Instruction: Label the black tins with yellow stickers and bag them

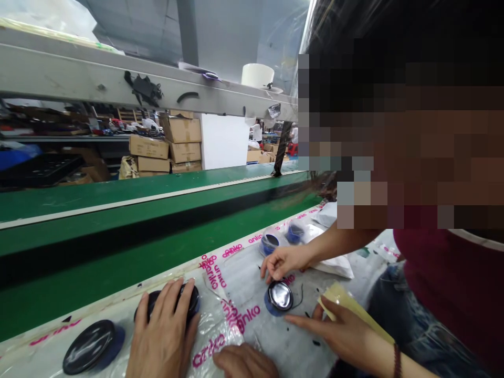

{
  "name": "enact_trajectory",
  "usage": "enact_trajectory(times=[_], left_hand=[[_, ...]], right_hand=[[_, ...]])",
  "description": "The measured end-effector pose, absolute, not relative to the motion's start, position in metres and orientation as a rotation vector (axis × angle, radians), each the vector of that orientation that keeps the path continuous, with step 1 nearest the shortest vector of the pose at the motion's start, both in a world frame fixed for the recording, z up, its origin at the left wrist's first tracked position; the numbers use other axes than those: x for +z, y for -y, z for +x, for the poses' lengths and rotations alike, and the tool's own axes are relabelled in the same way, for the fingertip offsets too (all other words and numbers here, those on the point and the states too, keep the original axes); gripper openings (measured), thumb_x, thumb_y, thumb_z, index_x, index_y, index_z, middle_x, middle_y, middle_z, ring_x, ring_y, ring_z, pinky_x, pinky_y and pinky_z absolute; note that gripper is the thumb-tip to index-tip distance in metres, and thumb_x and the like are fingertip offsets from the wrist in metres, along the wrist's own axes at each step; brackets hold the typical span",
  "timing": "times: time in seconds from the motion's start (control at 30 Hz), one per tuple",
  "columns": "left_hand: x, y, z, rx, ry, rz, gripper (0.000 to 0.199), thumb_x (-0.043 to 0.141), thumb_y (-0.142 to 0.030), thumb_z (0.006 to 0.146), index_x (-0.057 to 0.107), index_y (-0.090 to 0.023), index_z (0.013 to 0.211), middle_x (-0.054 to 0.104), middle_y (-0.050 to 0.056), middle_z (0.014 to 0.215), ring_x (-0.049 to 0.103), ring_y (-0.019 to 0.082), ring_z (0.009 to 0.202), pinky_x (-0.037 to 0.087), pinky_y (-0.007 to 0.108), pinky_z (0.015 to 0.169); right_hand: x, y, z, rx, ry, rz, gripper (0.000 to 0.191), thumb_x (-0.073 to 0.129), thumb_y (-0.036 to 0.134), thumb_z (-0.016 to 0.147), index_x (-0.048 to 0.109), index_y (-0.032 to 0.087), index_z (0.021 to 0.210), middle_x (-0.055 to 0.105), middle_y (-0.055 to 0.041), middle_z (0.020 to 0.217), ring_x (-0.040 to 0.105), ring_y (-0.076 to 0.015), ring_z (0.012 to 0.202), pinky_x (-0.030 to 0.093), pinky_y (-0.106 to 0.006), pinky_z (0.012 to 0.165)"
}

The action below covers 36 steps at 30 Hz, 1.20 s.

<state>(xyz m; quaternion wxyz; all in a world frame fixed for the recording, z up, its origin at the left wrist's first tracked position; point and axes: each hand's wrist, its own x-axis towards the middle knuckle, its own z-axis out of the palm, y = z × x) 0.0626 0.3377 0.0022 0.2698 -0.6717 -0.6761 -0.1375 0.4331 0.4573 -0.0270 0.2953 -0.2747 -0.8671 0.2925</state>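
Black-topped blue round containers are spread along the tabletop (114, 305), where clear plastic film with pink "anko" print (248, 315) is also laid. One black-topped container (94, 346) is seen near the left hand (163, 331), whose fingers are stretched out, slightly apart, over the dark tops of what appear to be two more; they are covered rather than gripped. The right hand (246, 362) is curled beside the film; whether anything is held in it cannot be told. Another container (279, 297) is placed between a co-worker's hands, with a yellow sheet (346, 302) beside them. Black tops are in place on all containers that can be made out. The two farther containers (270, 243) seem to be enclosed in clear plastic; no such wrapping can be confirmed on the nearer ones, and how many are left cannot be judged.
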Motion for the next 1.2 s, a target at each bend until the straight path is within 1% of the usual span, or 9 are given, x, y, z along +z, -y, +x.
enact_trajectory(times=[0.1, 0.17, 0.37, 0.57, 0.7, 0.83, 0.93, 1.03, 1.2], left_hand=[[0.003, -0.338, 0.063, -0.392, 1.813, -1.805, 0.045, 0.049, -0.025, 0.095, 0.055, -0.013, 0.138, 0.062, 0.019, 0.137, 0.055, 0.036, 0.127, 0.034, 0.061, 0.110], [0.004, -0.339, 0.063, -0.404, 1.799, -1.804, 0.045, 0.049, -0.025, 0.094, 0.055, -0.012, 0.137, 0.062, 0.019, 0.136, 0.056, 0.036, 0.126, 0.034, 0.062, 0.110], [0.006, -0.340, 0.065, -0.401, 1.801, -1.804, 0.044, 0.048, -0.024, 0.095, 0.057, -0.011, 0.136, 0.063, 0.019, 0.135, 0.057, 0.036, 0.124, 0.036, 0.062, 0.108], [0.004, -0.339, 0.064, -0.385, 1.825, -1.802, 0.043, 0.048, -0.024, 0.095, 0.057, -0.013, 0.136, 0.062, 0.018, 0.137, 0.056, 0.036, 0.127, 0.034, 0.061, 0.110], [0.002, -0.338, 0.063, -0.358, 1.840, -1.805, 0.044, 0.048, -0.025, 0.095, 0.056, -0.013, 0.137, 0.061, 0.018, 0.139, 0.055, 0.035, 0.129, 0.033, 0.060, 0.111], [0.003, -0.339, 0.064, -0.385, 1.804, -1.795, 0.044, 0.047, -0.024, 0.095, 0.057, -0.011, 0.135, 0.063, 0.019, 0.136, 0.057, 0.036, 0.126, 0.035, 0.061, 0.109], [0.005, -0.339, 0.065, -0.394, 1.789, -1.800, 0.043, 0.048, -0.023, 0.094, 0.058, -0.011, 0.134, 0.064, 0.019, 0.135, 0.058, 0.037, 0.124, 0.035, 0.062, 0.108], [0.006, -0.339, 0.065, -0.400, 1.786, -1.805, 0.043, 0.048, -0.023, 0.094, 0.058, -0.011, 0.134, 0.064, 0.019, 0.134, 0.058, 0.037, 0.124, 0.035, 0.062, 0.107], [0.006, -0.338, 0.064, -0.403, 1.800, -1.806, 0.044, 0.049, -0.023, 0.095, 0.056, -0.011, 0.136, 0.063, 0.019, 0.136, 0.057, 0.036, 0.126, 0.033, 0.062, 0.110]], right_hand=[[-0.034, -0.450, 0.427, 0.801, 2.268, -0.761, 0.084, -0.006, 0.013, 0.105, 0.071, 0.041, 0.124, 0.068, 0.0041, 0.071, 0.054, -0.0102, 0.041, 0.044, -0.014, 0.039], [-0.034, -0.448, 0.425, 0.851, 2.258, -0.783, 0.082, -0.005, 0.014, 0.105, 0.068, 0.042, 0.129, 0.065, 0.0043, 0.066, 0.051, -0.0111, 0.038, 0.040, -0.014, 0.036], [-0.029, -0.444, 0.426, 1.057, 2.238, -0.780, 0.087, -0.012, 0.009, 0.101, 0.061, 0.038, 0.139, 0.056, 0.0042, 0.055, 0.049, -0.0141, 0.036, 0.040, -0.015, 0.035], [-0.029, -0.441, 0.424, 1.177, 2.165, -0.794, 0.091, -0.015, 0.004, 0.097, 0.061, 0.033, 0.138, 0.058, 0.0028, 0.060, 0.055, -0.0139, 0.043, 0.045, -0.015, 0.042], [-0.025, -0.440, 0.422, 1.108, 2.165, -0.806, 0.090, -0.013, 0.004, 0.097, 0.064, 0.032, 0.134, 0.060, 0.0024, 0.062, 0.056, -0.0126, 0.043, 0.038, -0.012, 0.037], [-0.029, -0.440, 0.423, 0.955, 2.194, -0.806, 0.082, -0.007, 0.005, 0.100, 0.063, 0.032, 0.134, 0.058, 0.0046, 0.059, 0.058, -0.0131, 0.044, 0.042, -0.013, 0.039], [-0.035, -0.441, 0.424, 0.940, 2.227, -0.794, 0.087, -0.009, 0.002, 0.099, 0.062, 0.034, 0.136, 0.058, 0.0056, 0.057, 0.050, -0.0133, 0.037, 0.039, -0.013, 0.035], [-0.038, -0.441, 0.425, 0.972, 2.242, -0.784, 0.091, -0.014, 0.003, 0.098, 0.060, 0.036, 0.138, 0.060, 0.0049, 0.060, 0.052, -0.0132, 0.039, 0.041, -0.014, 0.037], [-0.035, -0.442, 0.425, 0.872, 2.234, -0.795, 0.063, 0.007, 0.023, 0.108, 0.062, 0.038, 0.135, 0.066, 0.0043, 0.067, 0.061, -0.0153, 0.047, 0.050, -0.020, 0.043]])
